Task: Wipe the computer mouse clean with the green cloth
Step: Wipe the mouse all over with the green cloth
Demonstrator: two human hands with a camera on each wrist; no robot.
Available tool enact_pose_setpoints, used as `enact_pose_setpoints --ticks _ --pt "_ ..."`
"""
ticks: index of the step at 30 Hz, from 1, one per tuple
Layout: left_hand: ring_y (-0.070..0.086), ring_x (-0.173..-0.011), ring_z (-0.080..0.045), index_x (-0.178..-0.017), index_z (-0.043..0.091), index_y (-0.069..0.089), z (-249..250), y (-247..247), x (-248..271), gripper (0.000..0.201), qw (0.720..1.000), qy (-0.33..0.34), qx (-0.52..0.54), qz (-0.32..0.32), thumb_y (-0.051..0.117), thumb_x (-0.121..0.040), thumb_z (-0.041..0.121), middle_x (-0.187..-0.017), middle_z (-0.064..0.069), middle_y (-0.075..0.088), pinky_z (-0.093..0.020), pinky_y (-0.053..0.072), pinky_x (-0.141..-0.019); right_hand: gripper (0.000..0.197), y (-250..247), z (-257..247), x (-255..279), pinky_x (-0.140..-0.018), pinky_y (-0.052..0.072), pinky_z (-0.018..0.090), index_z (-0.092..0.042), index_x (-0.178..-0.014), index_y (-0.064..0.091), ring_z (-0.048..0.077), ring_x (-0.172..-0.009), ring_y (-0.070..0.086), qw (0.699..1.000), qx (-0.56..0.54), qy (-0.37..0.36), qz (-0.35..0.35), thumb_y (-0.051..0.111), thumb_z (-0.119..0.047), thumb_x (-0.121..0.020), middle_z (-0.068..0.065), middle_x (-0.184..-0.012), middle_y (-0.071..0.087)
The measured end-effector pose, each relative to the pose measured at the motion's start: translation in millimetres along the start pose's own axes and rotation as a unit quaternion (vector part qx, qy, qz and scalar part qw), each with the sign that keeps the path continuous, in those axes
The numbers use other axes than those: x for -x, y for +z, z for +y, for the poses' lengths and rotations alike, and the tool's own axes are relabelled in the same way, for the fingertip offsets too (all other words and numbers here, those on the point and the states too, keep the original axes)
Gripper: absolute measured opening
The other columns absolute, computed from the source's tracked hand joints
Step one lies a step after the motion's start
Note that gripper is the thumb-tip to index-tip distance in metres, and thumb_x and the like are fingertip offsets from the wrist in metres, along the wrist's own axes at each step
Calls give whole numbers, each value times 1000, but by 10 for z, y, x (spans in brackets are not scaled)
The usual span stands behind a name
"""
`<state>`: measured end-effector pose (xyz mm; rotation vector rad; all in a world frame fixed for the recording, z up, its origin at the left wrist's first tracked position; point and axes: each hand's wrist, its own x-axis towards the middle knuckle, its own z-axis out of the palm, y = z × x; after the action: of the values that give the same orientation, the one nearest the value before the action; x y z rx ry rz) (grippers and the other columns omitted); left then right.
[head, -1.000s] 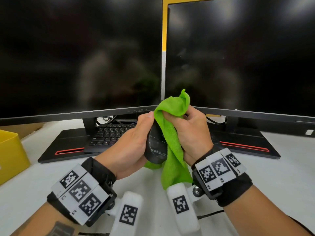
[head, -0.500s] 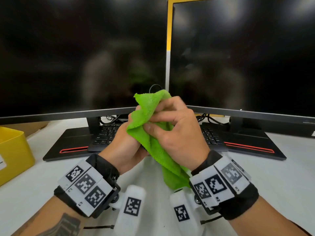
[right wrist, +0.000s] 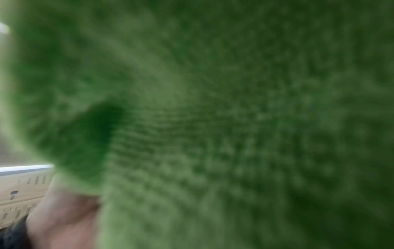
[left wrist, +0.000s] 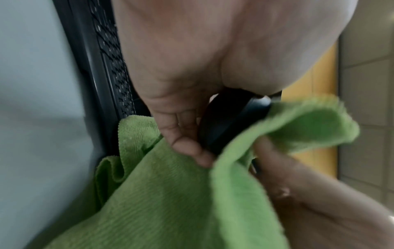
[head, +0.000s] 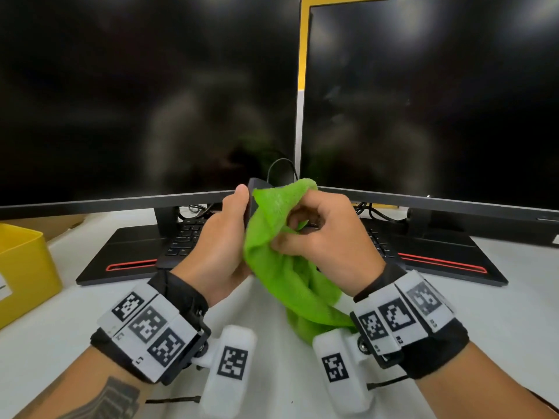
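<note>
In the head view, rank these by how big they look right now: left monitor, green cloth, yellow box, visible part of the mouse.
1. left monitor, by far the largest.
2. green cloth.
3. yellow box; cut off by the frame edge, so it looks close to the cloth and their order is unsure.
4. mouse, only a dark sliver between left hand and cloth.

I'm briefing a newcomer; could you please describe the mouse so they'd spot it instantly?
Look below where the two dark monitors meet. The left hand grips the mouse above the keyboard. It is the only black thing half wrapped in the green cloth.
</note>
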<state>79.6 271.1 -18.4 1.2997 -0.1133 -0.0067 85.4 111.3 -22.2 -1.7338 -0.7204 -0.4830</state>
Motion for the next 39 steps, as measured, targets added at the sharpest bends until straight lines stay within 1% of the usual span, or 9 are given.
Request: enact_pose_setpoints --ticks 4,8,13,19,22,27,33,36,39 --pt "68 -75 -23 -90 14 70 -59 46 5 33 999 36 8 6 70 -93 47 -74 -5 73 -37 56 -77 11 92 -70 13 -63 56 42 -17 -82 83 28 -66 64 999 -23 -42 -1 88 -17 -72 -4 -68 72" --pt "73 -103 -37 -112 6 72 14 61 2 60 999 7 14 42 65 -86 60 -110 -19 78 -52 55 -101 12 40 47 -19 -78 63 48 -8 -84 84 26 -84 79 1000 11 -13 -22 85 -11 -73 6 -84 82" --pt "67 -119 -50 -117 6 75 55 66 22 60 998 -11 7 67 40 -108 55 -117 -24 77 -70 46 -108 13 -26 151 -34 -74 63 48 -12 -80 82 25 -81 78 996 87 2 -19 75 -6 -71 4 -80 80" --pt "73 -109 -35 -124 6 70 -15 60 5 58 997 15 -20 71 49 -103 56 -114 -17 77 -49 58 -99 13 55 1 -30 -75 61 52 -8 -86 81 34 -84 76 998 37 -25 -35 76 1 -79 11 -84 79" --pt "74 -84 -29 -113 7 71 37 61 28 49 995 27 -27 88 47 -107 50 -92 -13 77 -38 61 -75 18 45 17 -45 -79 62 51 -11 -88 82 31 -87 77 996 53 -25 -66 72 1 -79 8 -86 80" --pt "69 -93 -41 -109 5 73 90 117 93 60 998 15 -15 60 38 -109 53 -111 -29 76 -66 55 -93 26 -143 75 -46 -80 63 47 -17 -87 83 20 -88 77 986 132 18 -99 69 1 -73 0 -87 80" --pt "77 -80 -27 -104 2 71 -10 70 44 57 998 53 -27 24 38 -110 48 -92 -25 78 -36 63 -72 28 20 -199 0 -68 53 39 -13 -76 70 10 -67 61 983 137 24 -124 68 -41 -83 -3 -70 67" --pt "70 -67 -17 -87 8 65 -17 45 34 52 996 87 -29 19 38 -110 47 -70 -6 72 -26 58 -60 34 41 -266 -3 -59 34 22 -19 -64 56 4 -55 44 974 176 21 -139 67 -32 -94 -9 -57 47" --pt "72 -67 -19 -117 5 62 27 31 36 56 996 79 -19 29 37 -109 54 -78 -8 72 -30 56 -52 27 -36 -242 -8 -66 41 27 -16 -72 66 9 -66 53 954 236 63 -171 65 -24 -98 -4 -66 57"
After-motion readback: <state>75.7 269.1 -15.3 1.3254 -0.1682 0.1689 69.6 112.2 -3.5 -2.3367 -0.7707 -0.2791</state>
